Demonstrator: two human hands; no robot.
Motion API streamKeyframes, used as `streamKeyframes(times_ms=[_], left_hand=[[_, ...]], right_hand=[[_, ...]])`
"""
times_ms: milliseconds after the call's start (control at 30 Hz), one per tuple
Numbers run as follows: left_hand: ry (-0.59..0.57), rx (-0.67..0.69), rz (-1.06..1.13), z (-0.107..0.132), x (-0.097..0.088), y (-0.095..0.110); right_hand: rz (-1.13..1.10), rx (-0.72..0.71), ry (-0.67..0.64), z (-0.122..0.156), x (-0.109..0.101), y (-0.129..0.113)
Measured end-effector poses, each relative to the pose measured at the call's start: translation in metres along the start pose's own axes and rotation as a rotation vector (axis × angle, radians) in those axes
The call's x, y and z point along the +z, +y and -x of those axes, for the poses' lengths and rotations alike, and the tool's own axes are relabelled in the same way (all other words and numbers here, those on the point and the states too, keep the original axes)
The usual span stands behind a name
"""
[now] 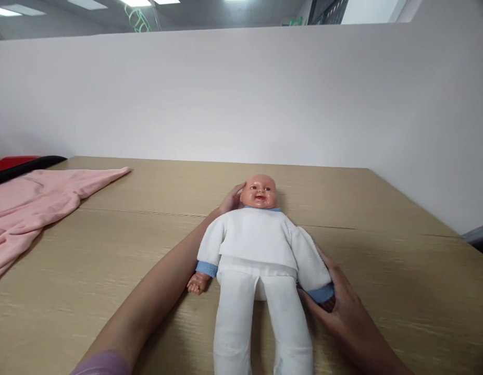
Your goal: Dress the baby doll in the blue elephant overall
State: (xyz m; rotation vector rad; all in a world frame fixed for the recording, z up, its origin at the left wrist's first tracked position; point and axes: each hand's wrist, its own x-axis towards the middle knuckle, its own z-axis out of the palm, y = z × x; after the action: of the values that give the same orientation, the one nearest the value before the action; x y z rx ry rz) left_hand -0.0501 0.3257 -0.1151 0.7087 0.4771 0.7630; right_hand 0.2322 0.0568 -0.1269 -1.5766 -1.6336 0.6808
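A baby doll (pixel 259 239) in a white fleece top with blue cuffs and white trousers lies on its back on the wooden table (pixel 139 239), head toward the far side. Beside the doll's head, my left hand (pixel 232 200) touches it; the fingertips curve behind the head and are partly hidden. My right hand (pixel 338 297) is wrapped round the doll's sleeve at the blue cuff, thumb below the arm and fingers along its outer side. The doll's other arm rests against my left forearm, its small hand showing below the cuff.
A pink cloth (pixel 41 203) is spread at the left of the table, with a black and red item (pixel 22 164) behind it. A white partition wall (pixel 241 99) rises along the far edge. A dark object (pixel 479 238) shows at the right edge.
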Motion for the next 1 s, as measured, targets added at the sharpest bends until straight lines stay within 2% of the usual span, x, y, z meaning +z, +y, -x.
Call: streamKeyframes(times_ms=[167,500,633,767,867,1000], left_hand=[[0.032,0.118,-0.040,-0.001,0.004,-0.004],[0.034,0.159,-0.058,0.002,0.010,-0.008],[0.054,0.214,-0.073,0.009,0.018,-0.007],[0.138,0.288,-0.077,0.017,0.030,-0.003],[0.183,0.282,-0.070,0.020,0.035,-0.002],[0.181,0.260,-0.083,0.018,0.034,-0.003]], right_hand=[[0.019,-0.018,0.018,-0.001,0.000,0.001],[0.024,-0.039,0.000,-0.002,-0.002,0.002],[0.013,-0.051,-0.005,-0.003,-0.002,0.003],[0.010,-0.038,0.008,-0.003,-0.002,0.002],[0.010,-0.043,0.016,-0.002,-0.002,0.002],[0.013,-0.045,0.012,-0.002,-0.002,0.002]])
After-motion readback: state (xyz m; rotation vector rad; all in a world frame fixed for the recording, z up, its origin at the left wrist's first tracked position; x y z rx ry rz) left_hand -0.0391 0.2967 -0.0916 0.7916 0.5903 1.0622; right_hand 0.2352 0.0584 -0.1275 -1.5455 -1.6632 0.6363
